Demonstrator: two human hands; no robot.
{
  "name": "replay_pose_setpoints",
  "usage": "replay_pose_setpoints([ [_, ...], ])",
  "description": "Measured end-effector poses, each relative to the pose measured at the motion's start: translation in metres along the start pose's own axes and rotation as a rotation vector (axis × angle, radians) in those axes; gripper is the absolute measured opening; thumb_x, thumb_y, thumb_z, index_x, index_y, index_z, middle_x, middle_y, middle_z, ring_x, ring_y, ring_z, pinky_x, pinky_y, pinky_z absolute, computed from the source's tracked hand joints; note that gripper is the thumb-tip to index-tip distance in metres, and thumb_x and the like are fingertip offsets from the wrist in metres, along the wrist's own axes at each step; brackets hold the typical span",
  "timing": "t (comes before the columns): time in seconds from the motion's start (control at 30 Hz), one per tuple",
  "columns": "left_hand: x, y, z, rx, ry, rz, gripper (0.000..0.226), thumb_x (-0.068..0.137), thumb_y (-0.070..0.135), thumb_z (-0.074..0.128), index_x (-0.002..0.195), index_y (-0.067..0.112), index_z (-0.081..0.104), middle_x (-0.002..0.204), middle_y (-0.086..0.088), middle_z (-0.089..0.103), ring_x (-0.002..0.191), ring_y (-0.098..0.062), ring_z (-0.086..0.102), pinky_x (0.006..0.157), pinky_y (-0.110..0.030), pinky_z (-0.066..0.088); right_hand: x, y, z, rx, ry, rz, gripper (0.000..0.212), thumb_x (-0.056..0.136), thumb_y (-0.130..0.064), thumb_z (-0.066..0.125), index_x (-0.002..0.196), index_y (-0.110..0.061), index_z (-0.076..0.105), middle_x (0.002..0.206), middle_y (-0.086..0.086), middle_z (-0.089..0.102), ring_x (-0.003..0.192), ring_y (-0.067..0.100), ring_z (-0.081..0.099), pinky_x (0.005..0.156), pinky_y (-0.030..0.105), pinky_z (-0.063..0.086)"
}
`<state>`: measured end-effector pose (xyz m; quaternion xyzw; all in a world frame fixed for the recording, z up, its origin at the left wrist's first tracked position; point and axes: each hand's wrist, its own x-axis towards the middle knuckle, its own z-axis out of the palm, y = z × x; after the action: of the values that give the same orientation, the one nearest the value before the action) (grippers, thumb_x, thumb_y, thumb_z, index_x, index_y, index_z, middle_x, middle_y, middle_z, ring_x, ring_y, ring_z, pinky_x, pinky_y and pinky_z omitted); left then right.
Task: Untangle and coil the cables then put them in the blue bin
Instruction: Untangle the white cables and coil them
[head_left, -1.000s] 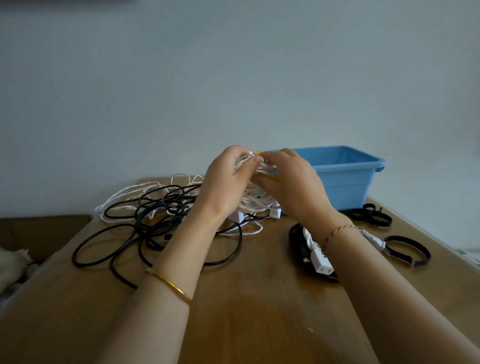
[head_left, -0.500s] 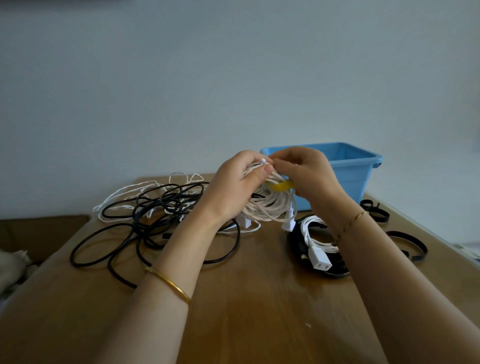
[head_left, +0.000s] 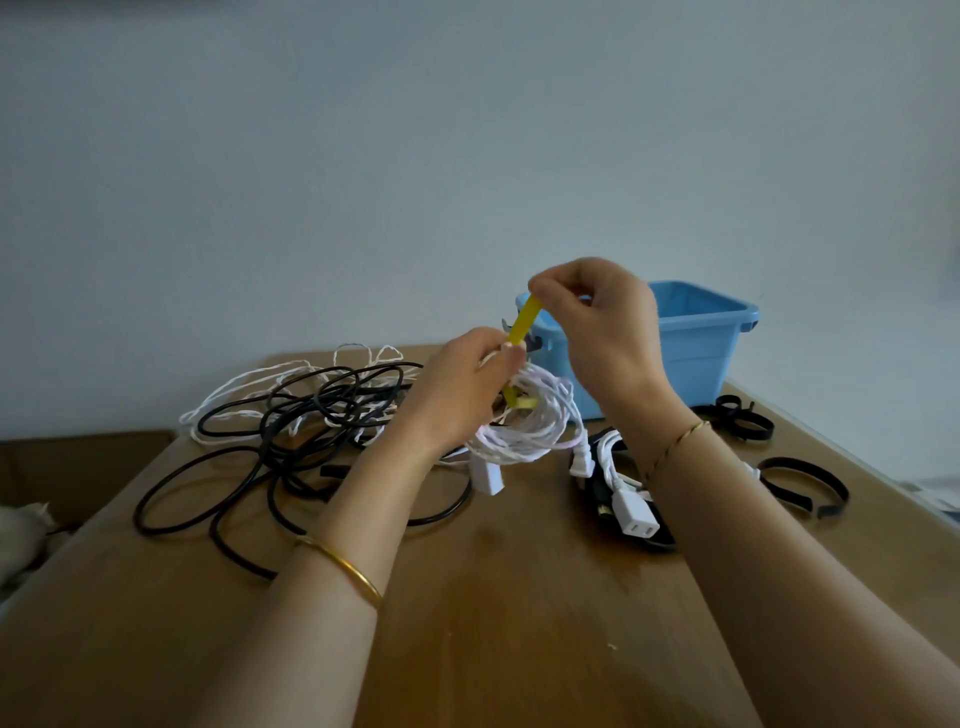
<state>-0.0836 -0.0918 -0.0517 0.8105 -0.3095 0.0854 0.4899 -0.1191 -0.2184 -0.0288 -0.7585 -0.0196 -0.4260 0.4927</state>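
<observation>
Your left hand (head_left: 457, 387) grip clamped on white cable coil (head_left: 535, 423); your right hand (head_left: 602, 322) grip pinches yellow strap (head_left: 523, 325) above it, blue bin (head_left: 696, 353) behind.

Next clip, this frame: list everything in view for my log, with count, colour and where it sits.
blue bin: one, blue, far right of the table, behind the right hand
white coil: one, white, held over the table's middle
yellow tie: one, yellow, rising from the coil
black cable tangle: count unclear, black, left half of the table
thin white cord: count unclear, white, behind and among the black tangle
bundled cable: one bundle, white on black, on the table under the right wrist
black straps: several, black, right edge of the table
table: one, brown wood
bracelets: two, gold, one per wrist
left hand: grips the white coil
right hand: pinches the yellow tie's upper end
</observation>
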Motion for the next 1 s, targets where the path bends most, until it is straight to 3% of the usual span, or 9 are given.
replay_pose_setpoints([
  [0.1, 0.0, -0.003, 0.004, -0.092, 0.039, -0.037, 0.024, 0.098, 0.026, 0.049, 0.111, 0.013, 0.064, 0.084, 0.008, 0.058, 0.056, -0.003, 0.052, 0.052, -0.02, 0.044, -0.002, 0.002, 0.001, -0.095, -0.046, -0.029, 0.009, 0.089, -0.012, 0.061, 0.083, -0.01, 0.067, 0.072, -0.012, 0.059, 0.07, -0.002, 0.053, 0.065, 0.004, 0.037],
  [0.2, 0.002, -0.002, 0.006, -0.126, 0.043, -0.058, 0.024, 0.098, 0.024, 0.05, 0.111, 0.011, 0.065, 0.075, 0.008, 0.054, 0.047, -0.002, 0.047, 0.055, -0.03, 0.045, -0.003, 0.006, 0.001, -0.101, -0.046, -0.039, 0.01, 0.09, -0.012, 0.059, 0.089, -0.012, 0.069, 0.077, -0.012, 0.061, 0.074, -0.001, 0.054, 0.067, 0.003, 0.037],
  [0.33, 0.003, -0.008, 0.003, -0.121, 0.093, -0.138, 0.025, 0.099, 0.029, 0.049, 0.111, 0.013, 0.064, 0.079, 0.005, 0.06, 0.042, -0.006, 0.045, 0.058, -0.032, 0.044, -0.002, 0.002, -0.001, -0.08, -0.048, -0.033, 0.031, 0.092, -0.011, 0.051, 0.121, -0.019, 0.06, 0.096, -0.008, 0.058, 0.083, 0.008, 0.053, 0.077, 0.02, 0.042],
  [0.43, 0.005, -0.012, 0.003, -0.139, 0.122, -0.188, 0.024, 0.1, 0.024, 0.048, 0.114, 0.013, 0.064, 0.079, 0.001, 0.061, 0.037, -0.002, 0.043, 0.057, -0.032, 0.043, -0.005, 0.002, -0.003, -0.117, -0.081, -0.059, 0.033, 0.081, 0.0, 0.048, 0.102, -0.024, 0.06, 0.094, -0.006, 0.059, 0.074, 0.01, 0.05, 0.07, 0.028, 0.042],
  [0.5, 0.006, -0.012, 0.002, -0.144, 0.135, -0.207, 0.023, 0.1, 0.024, 0.047, 0.113, 0.014, 0.064, 0.077, 0.001, 0.06, 0.038, -0.003, 0.043, 0.057, -0.032, 0.043, -0.006, -0.001, -0.003, -0.198, -0.18, -0.069, 0.029, 0.076, -0.002, 0.051, 0.079, -0.03, 0.059, 0.091, -0.006, 0.06, 0.072, 0.01, 0.052, 0.067, 0.031, 0.045],
  [0.57, 0.005, -0.011, 0.0, -0.15, 0.147, -0.221, 0.023, 0.101, 0.026, 0.046, 0.112, 0.015, 0.063, 0.082, -0.001, 0.062, 0.042, -0.007, 0.045, 0.056, -0.03, 0.043, -0.007, -0.003, -0.002, -0.315, -0.317, -0.079, 0.026, 0.075, -0.007, 0.056, 0.069, -0.032, 0.058, 0.089, -0.007, 0.056, 0.07, 0.007, 0.051, 0.066, 0.029, 0.045],
  [0.7, 0.006, -0.009, -0.004, -0.157, 0.175, -0.221, 0.021, 0.1, 0.024, 0.045, 0.106, 0.016, 0.063, 0.088, -0.008, 0.064, 0.045, -0.013, 0.047, 0.055, -0.029, 0.041, -0.008, -0.002, 0.001, -0.492, -0.501, -0.153, 0.015, 0.076, -0.011, 0.063, 0.078, -0.026, 0.06, 0.09, -0.006, 0.043, 0.069, 0.007, 0.043, 0.066, 0.026, 0.04],
  [0.87, 0.007, -0.011, -0.004, -0.192, 0.178, -0.228, 0.017, 0.1, 0.023, 0.046, 0.098, 0.018, 0.062, 0.085, -0.009, 0.064, 0.046, -0.015, 0.047, 0.057, -0.031, 0.041, -0.008, 0.0, 0.005, -0.681, -0.502, -0.232, 0.011, 0.084, -0.017, 0.066, 0.093, -0.012, 0.066, 0.1, 0.002, 0.046, 0.088, 0.018, 0.043, 0.072, 0.034, 0.045],
  [1.0, 0.008, -0.01, -0.005, -0.193, 0.159, -0.209, 0.02, 0.099, 0.027, 0.046, 0.107, 0.015, 0.061, 0.081, -0.003, 0.061, 0.043, -0.009, 0.046, 0.06, -0.032, 0.044, -0.004, 0.001, 0.003, -0.523, -0.448, -0.201, 0.008, 0.084, -0.022, 0.067, 0.085, -0.016, 0.062, 0.09, -0.003, 0.047, 0.089, 0.017, 0.045, 0.072, 0.029, 0.038],
])
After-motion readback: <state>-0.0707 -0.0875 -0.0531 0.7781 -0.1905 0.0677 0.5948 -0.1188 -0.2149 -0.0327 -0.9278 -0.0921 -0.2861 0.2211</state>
